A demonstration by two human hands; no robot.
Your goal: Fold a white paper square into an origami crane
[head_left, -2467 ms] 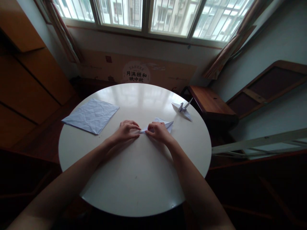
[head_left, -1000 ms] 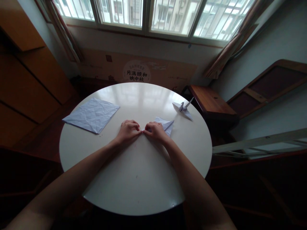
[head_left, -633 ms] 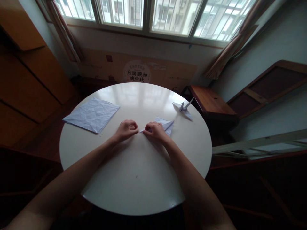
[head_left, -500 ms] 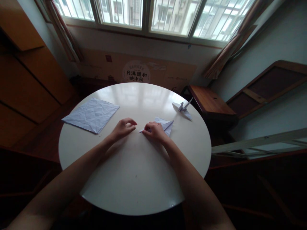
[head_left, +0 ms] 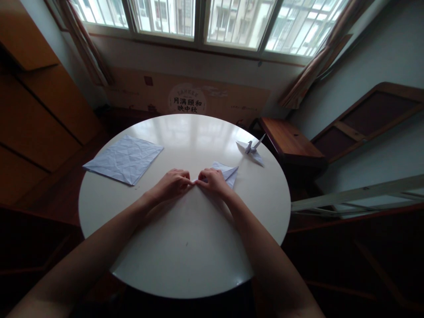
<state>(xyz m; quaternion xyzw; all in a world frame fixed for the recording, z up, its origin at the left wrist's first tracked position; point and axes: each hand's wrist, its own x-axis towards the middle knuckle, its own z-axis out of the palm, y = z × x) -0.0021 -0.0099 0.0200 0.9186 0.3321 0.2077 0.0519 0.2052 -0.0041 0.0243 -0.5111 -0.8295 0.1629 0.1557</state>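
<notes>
A partly folded white origami paper [head_left: 229,173] lies low over the middle of the round table, its wide end showing to the right of my right hand [head_left: 212,179]. That hand is closed, pinching the paper near its narrow left end. My left hand [head_left: 177,182] is closed too, its thumb and fingertips pinching the small pointed tip. Both sets of fingertips almost meet, and they hide most of the tip. A finished paper crane [head_left: 252,149] with spread wings stands farther back to the right.
A creased sheet of white paper [head_left: 127,159] lies at the table's left edge. The white round table [head_left: 185,256] has a wooden stool or bench [head_left: 291,139] behind its right side. A printed cardboard panel [head_left: 218,95] stands under the window.
My left hand has moved right and closed on the paper's pointed tip, from being apart with its fingers open. My right hand keeps its pinch in nearly the same place.
</notes>
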